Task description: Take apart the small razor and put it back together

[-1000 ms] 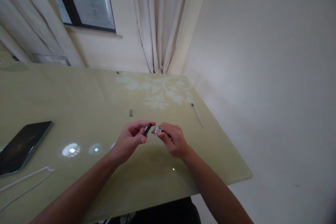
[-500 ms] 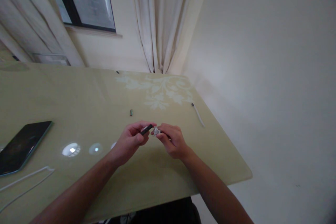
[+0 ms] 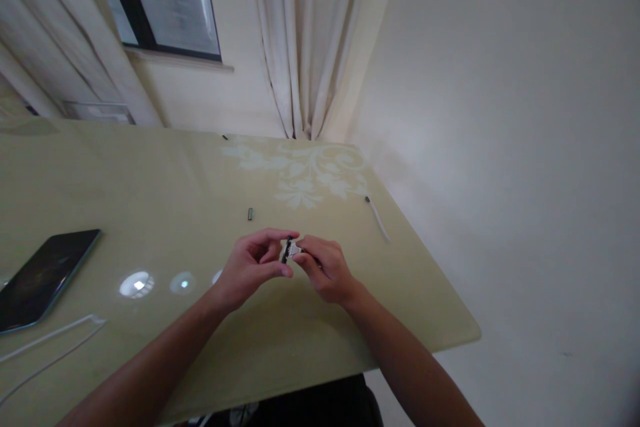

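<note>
My left hand (image 3: 247,267) pinches a thin black bar (image 3: 286,251) end to end, with the index finger at its top and the thumb at its bottom. In my right hand (image 3: 327,270) is a small silver-white piece (image 3: 295,250), gripped between thumb and fingers. A dark part behind that piece is mostly covered by the right fingers. The bar stands nearly upright against the left side of the silver-white piece. They appear to touch. Both hands are just above the table. Beyond the left hand, a small dark rectangular piece (image 3: 251,214) lies on the tabletop.
A thin white stick with a dark end (image 3: 379,220) lies near the right edge of the pale green table (image 3: 410,300). On the left are a dark-screened tablet (image 3: 45,277) and a white cable (image 3: 55,340). A tiny dark bit (image 3: 225,137) lies at the far edge.
My left hand has turned the black bar from slanted to nearly upright and brought it against the silver-white piece. The left thumb has moved to its lower end. The right hand has barely moved.
</note>
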The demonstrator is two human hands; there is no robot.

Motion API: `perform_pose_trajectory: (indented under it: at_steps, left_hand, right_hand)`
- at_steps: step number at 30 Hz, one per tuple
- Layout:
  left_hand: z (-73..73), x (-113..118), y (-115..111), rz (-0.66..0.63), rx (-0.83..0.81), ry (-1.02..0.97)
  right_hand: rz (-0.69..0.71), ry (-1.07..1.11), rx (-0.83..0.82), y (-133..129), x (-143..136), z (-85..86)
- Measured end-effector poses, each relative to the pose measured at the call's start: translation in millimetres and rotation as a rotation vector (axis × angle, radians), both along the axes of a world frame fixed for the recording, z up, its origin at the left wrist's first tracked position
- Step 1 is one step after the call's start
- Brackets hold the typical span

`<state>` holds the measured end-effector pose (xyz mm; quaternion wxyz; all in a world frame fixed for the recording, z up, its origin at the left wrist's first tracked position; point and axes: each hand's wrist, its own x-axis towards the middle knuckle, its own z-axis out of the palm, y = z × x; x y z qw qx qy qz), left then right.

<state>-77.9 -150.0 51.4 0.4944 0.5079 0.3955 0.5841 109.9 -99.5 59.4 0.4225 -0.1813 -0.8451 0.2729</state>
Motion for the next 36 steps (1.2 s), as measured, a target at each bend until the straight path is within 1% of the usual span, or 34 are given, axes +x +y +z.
perform_pose_trajectory:
  at_steps: [6,11,17,23,28,36]
  left_hand:
    - [-1.7,-1,-1,0.002,0.012,0.015]
    - [0.2,-1,-2,0.016,0.019,0.023]
    - [3.8,0,-2,0.038,0.018,0.041]
    - [3.2,-1,-1,0.067,0.048,0.080]
    - [4.1,-2,-2,0.113,0.088,0.179]
    - [13.2,-5,-3,0.165,0.113,0.371]
  right_hand:
    - [0.011,-0.012,-0.018,-1,0,0.8]
    - [0.029,-0.008,-0.016,-1,0,2.0]
    - [0.000,-0.022,0.003,0,0,0.6]
    - [0.003,-0.029,0.014,0,1,2.1]
    - [0.016,-0.060,0.003,1,2,3.3]
    - [0.067,-0.145,-0.047,7,7,4.6]
